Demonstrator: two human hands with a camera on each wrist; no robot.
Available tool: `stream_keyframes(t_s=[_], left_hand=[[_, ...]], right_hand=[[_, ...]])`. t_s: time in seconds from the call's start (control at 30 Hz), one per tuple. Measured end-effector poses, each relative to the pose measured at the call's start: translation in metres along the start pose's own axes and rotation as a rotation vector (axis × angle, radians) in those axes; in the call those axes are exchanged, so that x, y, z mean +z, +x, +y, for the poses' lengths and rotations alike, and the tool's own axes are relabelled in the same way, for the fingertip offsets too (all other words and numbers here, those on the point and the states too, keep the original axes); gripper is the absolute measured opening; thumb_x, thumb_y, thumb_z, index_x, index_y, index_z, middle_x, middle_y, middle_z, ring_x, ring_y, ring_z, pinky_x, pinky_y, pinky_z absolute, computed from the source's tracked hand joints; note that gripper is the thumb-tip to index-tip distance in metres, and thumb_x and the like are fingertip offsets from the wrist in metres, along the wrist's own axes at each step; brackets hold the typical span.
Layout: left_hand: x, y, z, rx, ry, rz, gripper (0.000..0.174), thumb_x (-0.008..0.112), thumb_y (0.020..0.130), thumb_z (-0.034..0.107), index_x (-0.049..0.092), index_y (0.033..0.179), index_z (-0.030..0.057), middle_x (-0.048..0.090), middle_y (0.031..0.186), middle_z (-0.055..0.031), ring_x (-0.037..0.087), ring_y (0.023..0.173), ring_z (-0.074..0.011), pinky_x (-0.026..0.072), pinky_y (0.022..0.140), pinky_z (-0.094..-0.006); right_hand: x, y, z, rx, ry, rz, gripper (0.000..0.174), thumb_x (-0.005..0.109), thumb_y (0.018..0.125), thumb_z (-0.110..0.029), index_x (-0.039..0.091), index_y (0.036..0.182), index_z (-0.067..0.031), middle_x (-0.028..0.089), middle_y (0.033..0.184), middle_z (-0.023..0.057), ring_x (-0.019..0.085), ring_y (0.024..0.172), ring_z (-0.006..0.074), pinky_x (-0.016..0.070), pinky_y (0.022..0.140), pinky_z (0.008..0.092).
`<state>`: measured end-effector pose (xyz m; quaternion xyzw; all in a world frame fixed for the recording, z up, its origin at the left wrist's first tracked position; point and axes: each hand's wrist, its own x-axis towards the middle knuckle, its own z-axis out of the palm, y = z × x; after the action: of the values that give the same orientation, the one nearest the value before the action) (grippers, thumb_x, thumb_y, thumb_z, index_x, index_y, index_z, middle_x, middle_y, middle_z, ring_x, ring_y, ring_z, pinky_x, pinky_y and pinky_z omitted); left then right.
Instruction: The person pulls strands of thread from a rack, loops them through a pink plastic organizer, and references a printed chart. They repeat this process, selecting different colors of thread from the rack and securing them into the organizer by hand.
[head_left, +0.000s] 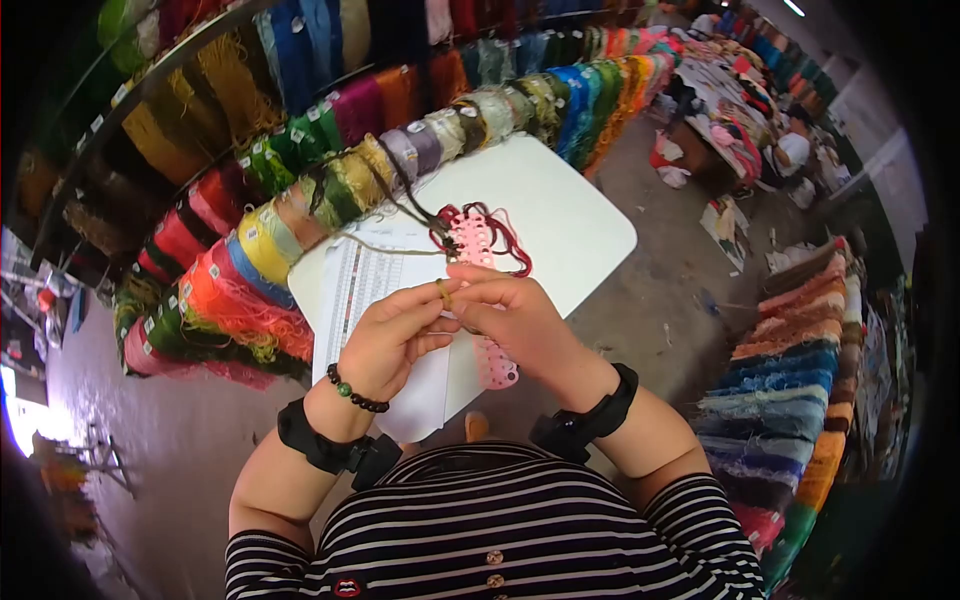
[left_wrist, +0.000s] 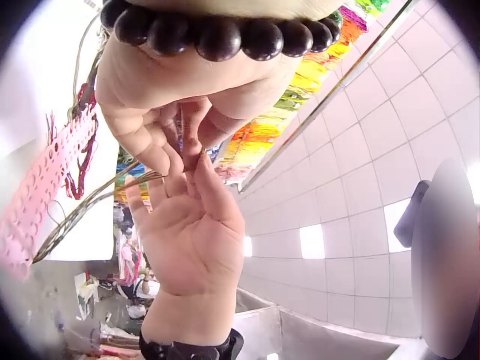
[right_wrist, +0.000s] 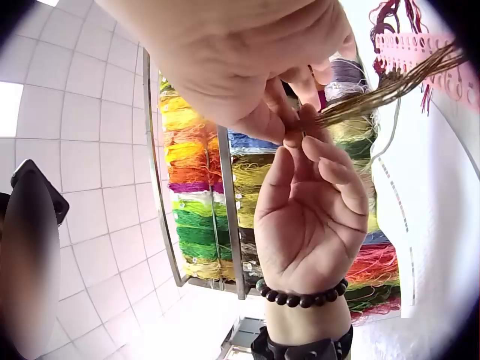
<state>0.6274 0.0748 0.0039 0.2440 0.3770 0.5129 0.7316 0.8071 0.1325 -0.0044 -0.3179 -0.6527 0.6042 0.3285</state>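
Observation:
Fingertips of both hands meet over the white table's near part, pinching olive-brown embroidery thread (right_wrist: 397, 88). My left hand (head_left: 390, 325), with a dark bead bracelet, holds it between thumb and fingers. My right hand (head_left: 520, 318) pinches it from the other side; a short bit of it shows at the fingertips in the head view. From the hands the strands run to a pink perforated thread card (right_wrist: 442, 49), partly hidden under the hands in the head view. Dark red threads (head_left: 515, 250) and dark olive threads are looped through the card's holes.
A printed chart sheet (head_left: 350, 300) lies on the white table (head_left: 575, 215) beneath the hands. Colored thread skeins (head_left: 350, 185) hang on racks along the table's far left side. More skeins (head_left: 770, 400) hang at the right. Cluttered piles (head_left: 720, 90) stand farther back.

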Motion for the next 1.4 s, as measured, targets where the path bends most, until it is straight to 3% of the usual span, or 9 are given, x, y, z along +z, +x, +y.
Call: stream_keyframes(t_s=[0.2,0.43,0.67,0.77,0.87,0.93,1.1,1.3,1.4], left_hand=[[-0.011,-0.025,0.006,0.142,0.287,0.076,0.023,0.06,0.092,0.014,0.064,0.11,-0.0013,0.068,0.094,-0.0059,0.063,0.081,-0.01,0.0504,0.072,-0.0205],[-0.03,-0.06,0.024,0.221,0.413,0.056,0.023,0.06,0.093,0.018,0.064,0.107,0.0011,0.067,0.093,-0.0037,0.063,0.081,-0.0094,0.0493,0.07,-0.0215],[-0.021,-0.101,0.13,0.538,0.522,-0.057,0.023,0.062,0.091,0.016,0.065,0.108,0.0007,0.067,0.09,-0.0037,0.064,0.08,-0.0096,0.0492,0.069,-0.0212],[-0.01,-0.127,0.154,0.622,0.492,-0.013,0.027,0.064,0.09,0.016,0.064,0.109,-0.0023,0.068,0.089,-0.0053,0.064,0.075,-0.0091,0.0489,0.067,-0.0194],[-0.011,-0.142,0.153,0.679,0.527,-0.004,0.028,0.064,0.091,0.018,0.064,0.11,-0.0021,0.068,0.09,-0.0051,0.064,0.075,-0.0088,0.0485,0.065,-0.0195],[-0.013,-0.147,0.147,0.656,0.606,0.028,0.031,0.055,0.096,0.019,0.059,0.117,-0.0033,0.067,0.089,-0.0027,0.061,0.075,-0.007,0.0484,0.067,-0.0183],[-0.032,-0.131,0.127,0.571,0.477,0.106,0.027,0.063,0.092,0.023,0.067,0.107,0.0021,0.068,0.086,-0.002,0.062,0.073,-0.0073,0.0479,0.064,-0.0189],[-0.06,-0.106,0.095,0.347,0.245,0.065,0.027,0.053,0.097,0.026,0.062,0.108,0.0027,0.068,0.092,-0.0021,0.064,0.075,-0.007,0.0504,0.064,-0.0176],[-0.062,-0.098,0.085,0.269,0.109,0.026,0.027,0.048,0.099,0.024,0.061,0.108,0.0024,0.067,0.094,-0.0027,0.063,0.077,-0.0069,0.0507,0.065,-0.0181]], right_hand=[[0.036,-0.017,-0.031,0.034,0.211,0.031,0.02,0.058,0.089,-0.006,0.068,0.102,0.004,0.063,0.115,0.015,0.055,0.11,0.0157,0.0441,0.091,0.0278],[0.078,-0.019,-0.045,-0.009,-0.061,0.04,0.024,0.06,0.089,-0.012,0.067,0.104,0.0048,0.067,0.104,0.0092,0.06,0.092,0.0114,0.0465,0.084,0.025],[0.104,0.019,-0.148,-0.224,-0.172,-0.084,0.025,0.06,0.09,-0.016,0.068,0.102,0.004,0.069,0.091,0.0048,0.061,0.084,0.0089,0.0475,0.079,0.0222],[0.124,0.024,-0.165,-0.354,-0.125,-0.033,0.024,0.062,0.083,-0.019,0.067,0.084,0.0034,0.06,0.068,0.0036,0.053,0.063,0.0084,0.0427,0.059,0.0244],[0.134,0.025,-0.164,-0.453,-0.146,-0.024,0.026,0.062,0.079,-0.021,0.067,0.074,0.0033,0.055,0.055,0.0028,0.048,0.051,0.0082,0.0395,0.048,0.0262],[0.136,0.026,-0.161,-0.428,-0.208,-0.027,0.024,0.063,0.08,-0.02,0.067,0.076,0.0027,0.057,0.064,0.0043,0.05,0.062,0.0096,0.0404,0.056,0.0267],[0.138,0.027,-0.146,-0.26,-0.279,-0.056,0.018,0.065,0.087,-0.016,0.071,0.088,0.001,0.066,0.103,0.0109,0.057,0.104,0.0159,0.0435,0.09,0.0296],[0.14,0.028,-0.091,-0.232,-0.088,-0.023,0.018,0.062,0.09,-0.016,0.069,0.092,0.0009,0.062,0.116,0.0111,0.056,0.105,0.0152,0.0428,0.092,0.0309],[0.137,0.026,-0.075,-0.164,0.06,0.011,0.017,0.061,0.088,-0.012,0.068,0.089,0.0028,0.063,0.113,0.0141,0.059,0.103,0.0171,0.043,0.091,0.0287]])
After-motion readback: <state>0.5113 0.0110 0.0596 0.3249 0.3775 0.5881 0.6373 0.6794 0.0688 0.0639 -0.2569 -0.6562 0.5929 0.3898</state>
